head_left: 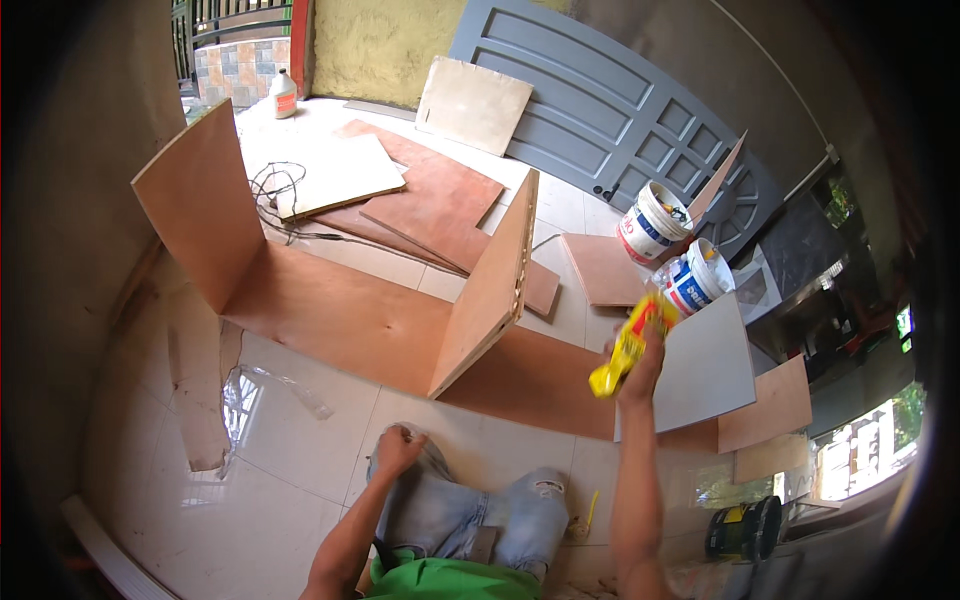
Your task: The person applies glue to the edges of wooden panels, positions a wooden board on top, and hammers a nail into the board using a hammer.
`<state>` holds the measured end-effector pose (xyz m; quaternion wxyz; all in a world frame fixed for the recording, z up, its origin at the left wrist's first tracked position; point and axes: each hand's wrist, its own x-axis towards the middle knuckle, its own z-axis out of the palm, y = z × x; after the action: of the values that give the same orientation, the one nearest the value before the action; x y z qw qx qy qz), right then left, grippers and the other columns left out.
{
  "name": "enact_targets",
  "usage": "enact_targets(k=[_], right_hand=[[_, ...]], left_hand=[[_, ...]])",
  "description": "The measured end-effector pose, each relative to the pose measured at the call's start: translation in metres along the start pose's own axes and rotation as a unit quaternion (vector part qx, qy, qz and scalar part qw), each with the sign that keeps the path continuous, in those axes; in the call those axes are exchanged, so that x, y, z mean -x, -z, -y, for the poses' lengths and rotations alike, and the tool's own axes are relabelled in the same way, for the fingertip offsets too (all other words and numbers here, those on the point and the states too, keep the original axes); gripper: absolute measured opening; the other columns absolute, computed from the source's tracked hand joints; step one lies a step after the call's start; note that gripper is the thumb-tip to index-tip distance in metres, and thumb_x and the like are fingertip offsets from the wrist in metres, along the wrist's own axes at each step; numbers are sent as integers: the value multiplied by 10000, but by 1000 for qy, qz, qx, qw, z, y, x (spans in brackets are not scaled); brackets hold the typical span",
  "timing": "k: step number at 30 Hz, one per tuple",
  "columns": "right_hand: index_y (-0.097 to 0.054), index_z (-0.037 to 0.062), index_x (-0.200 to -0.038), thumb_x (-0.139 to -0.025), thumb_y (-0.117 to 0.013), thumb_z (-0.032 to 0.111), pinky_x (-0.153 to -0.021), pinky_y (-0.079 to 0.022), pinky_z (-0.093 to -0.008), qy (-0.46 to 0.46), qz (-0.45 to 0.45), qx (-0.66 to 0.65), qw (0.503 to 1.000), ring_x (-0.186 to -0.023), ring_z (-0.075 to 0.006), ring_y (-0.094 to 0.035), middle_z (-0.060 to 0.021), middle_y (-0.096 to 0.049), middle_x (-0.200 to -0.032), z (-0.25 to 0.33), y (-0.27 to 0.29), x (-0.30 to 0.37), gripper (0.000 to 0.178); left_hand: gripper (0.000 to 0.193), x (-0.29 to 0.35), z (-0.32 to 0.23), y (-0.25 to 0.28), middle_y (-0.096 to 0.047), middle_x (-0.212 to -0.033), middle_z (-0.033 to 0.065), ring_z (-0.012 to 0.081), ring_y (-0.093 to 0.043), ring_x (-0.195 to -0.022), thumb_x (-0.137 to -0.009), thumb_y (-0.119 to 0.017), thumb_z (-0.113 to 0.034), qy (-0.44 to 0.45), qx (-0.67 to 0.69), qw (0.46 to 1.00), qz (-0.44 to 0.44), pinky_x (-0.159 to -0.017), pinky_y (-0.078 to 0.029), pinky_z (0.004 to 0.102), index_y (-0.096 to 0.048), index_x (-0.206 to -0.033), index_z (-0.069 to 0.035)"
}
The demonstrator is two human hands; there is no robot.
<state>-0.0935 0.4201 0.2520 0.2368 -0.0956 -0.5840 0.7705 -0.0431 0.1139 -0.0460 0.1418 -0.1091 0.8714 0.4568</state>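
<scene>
While the right hand (pixel 645 378) wraps its fingers around a yellow-and-red container (pixel 622 354), held up near the plywood frame (pixel 340 310) and the pale panel (pixel 702 370), the left hand (pixel 400 450) rests loosely curled by the knee (pixel 418 490), and whether it pinches anything I cannot tell. Handling the container well probably calls for a firm, even grip, with its lower end aimed deliberately and kept clear of the frame. Steadying the upright divider (pixel 490 290) with the left hand seems wise, since a knock could shift it.
</scene>
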Motion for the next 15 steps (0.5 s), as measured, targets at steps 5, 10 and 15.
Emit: enact_targets(k=[5,10,15], right_hand=[[-586,-7,-962,-909,-532,514,-601,-489,-289,213,126,356,901,-660,-175,-614,-79,-626,-759,30,-71,-121,527],[-625,-8,-900,-884,-503,578,-661,-488,-381,213,215,607,735,-693,-267,-630,-153,-652,-754,55,-134,-171,599],[-648,-6,-801,-822,-536,583,-647,-486,-397,142,244,711,644,-664,-297,-633,-190,-638,-683,70,-164,-185,600]], left_hand=[[371,-14,1,-6,-680,-800,186,344,-663,-797,-727,-694,-349,48,25,998,-35,-759,-515,421,-676,-828,8],[297,-9,-10,-5,-677,-766,180,352,-661,-769,-736,-666,-294,44,-28,996,-72,-753,-517,426,-660,-778,0],[291,-10,-6,-1,-680,-767,174,351,-661,-765,-745,-658,-288,39,17,997,-59,-749,-517,427,-658,-781,1]])
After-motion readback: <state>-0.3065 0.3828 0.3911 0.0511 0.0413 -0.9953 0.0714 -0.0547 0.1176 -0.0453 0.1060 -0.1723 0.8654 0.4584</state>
